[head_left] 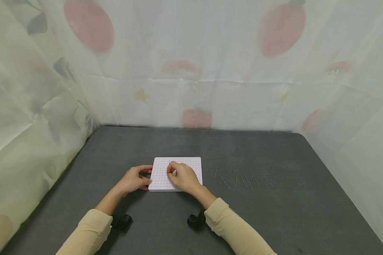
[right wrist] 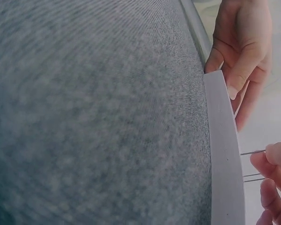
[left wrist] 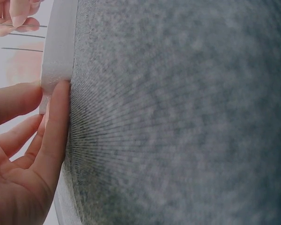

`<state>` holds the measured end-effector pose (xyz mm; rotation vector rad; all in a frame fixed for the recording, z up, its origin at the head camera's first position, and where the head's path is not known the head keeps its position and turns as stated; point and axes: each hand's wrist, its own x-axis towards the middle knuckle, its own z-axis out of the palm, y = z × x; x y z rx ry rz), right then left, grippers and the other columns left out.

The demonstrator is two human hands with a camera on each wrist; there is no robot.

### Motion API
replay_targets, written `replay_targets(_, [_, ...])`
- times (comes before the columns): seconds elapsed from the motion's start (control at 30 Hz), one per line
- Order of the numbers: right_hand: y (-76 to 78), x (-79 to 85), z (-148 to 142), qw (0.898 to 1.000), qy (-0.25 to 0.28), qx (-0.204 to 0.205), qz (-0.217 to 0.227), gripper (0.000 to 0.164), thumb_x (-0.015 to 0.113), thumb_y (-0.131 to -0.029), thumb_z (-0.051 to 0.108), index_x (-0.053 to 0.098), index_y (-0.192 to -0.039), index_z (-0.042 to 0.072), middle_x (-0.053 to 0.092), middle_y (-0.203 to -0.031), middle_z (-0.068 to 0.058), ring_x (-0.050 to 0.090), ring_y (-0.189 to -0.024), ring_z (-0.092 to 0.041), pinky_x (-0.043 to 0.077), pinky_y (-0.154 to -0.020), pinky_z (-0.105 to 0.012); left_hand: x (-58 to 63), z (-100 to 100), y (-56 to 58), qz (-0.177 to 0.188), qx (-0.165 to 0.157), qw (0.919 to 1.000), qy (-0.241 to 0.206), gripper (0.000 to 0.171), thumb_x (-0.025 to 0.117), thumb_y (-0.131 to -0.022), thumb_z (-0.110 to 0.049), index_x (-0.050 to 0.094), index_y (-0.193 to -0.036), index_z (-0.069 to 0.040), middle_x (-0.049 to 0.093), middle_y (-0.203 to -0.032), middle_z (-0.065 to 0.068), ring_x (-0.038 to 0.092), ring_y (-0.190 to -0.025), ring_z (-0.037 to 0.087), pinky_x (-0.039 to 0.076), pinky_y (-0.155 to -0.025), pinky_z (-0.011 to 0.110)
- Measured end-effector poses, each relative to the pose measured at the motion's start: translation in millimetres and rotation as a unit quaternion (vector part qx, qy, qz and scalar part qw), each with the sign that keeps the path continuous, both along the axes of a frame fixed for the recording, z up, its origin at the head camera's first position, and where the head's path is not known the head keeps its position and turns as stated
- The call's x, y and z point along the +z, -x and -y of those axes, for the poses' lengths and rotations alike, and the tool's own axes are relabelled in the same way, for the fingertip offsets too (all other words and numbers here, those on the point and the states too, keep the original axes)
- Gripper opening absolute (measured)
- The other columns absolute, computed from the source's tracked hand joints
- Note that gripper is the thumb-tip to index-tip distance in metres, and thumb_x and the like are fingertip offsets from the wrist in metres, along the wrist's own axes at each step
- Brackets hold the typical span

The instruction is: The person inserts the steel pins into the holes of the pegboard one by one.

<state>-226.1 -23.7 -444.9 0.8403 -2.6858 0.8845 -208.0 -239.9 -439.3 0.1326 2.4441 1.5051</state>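
Metal pin (right wrist: 253,152), likely light, stiff, slick, best held high; right hand (head_left: 186,176) fingers pinch it, left hand (head_left: 135,180) fingers pinch board (head_left: 159,181).

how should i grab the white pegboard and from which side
I'd pinch the white pegboard by its left edge, coming from the left, where the left hand holds it: it lies flat, its thick side wall gives fingers purchase, and thin metal pins stand up from its face.

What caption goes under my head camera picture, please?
Left hand holds a dotted white board, right hand pinches a pin, and more pins lie on the table.
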Motion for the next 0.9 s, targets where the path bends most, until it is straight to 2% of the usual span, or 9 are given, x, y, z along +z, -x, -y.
replay_targets(0.2, [-1.3,2.5,-1,1.000,-0.014,-0.002,-0.004,0.005,0.065,-0.083,0.020,0.061,-0.085,0.021,0.061,-0.075,0.012,0.050,-0.066,-0.002,0.038,-0.055,-0.016,-0.4,0,1.0,0.003,0.001,1.0000,-0.001,0.060,0.064,-0.081,0.002,0.039,-0.135,0.004,0.046,-0.126,0.026,0.064,-0.086,0.022,0.057,-0.063,0.035])
replay_targets(0.47, [-1.8,13.5,-11,1.000,-0.018,0.011,-0.007,0.011,0.063,-0.085,0.020,0.064,-0.096,0.019,0.066,-0.085,0.010,0.056,-0.074,-0.005,0.044,-0.061,-0.018,-2.3,0,3.3,0.012,0.018,0.9998,0.006,0.059,0.064,-0.080,0.003,0.042,-0.135,0.001,0.048,-0.125,0.023,0.064,-0.083,0.020,0.057,-0.063,0.034])
replay_targets(0.9, [-0.5,21.5,-59,1.000,-0.020,-0.007,-0.007,0.013,0.062,-0.086,0.015,0.066,-0.098,0.017,0.065,-0.089,0.009,0.059,-0.078,-0.009,0.046,-0.063,-0.021,-2.0,0,3.9,0.012,0.015,0.9998,0.010,0.059,0.064,-0.080,0.003,0.042,-0.135,0.000,0.047,-0.125,0.022,0.064,-0.082,0.019,0.057,-0.062,0.034])
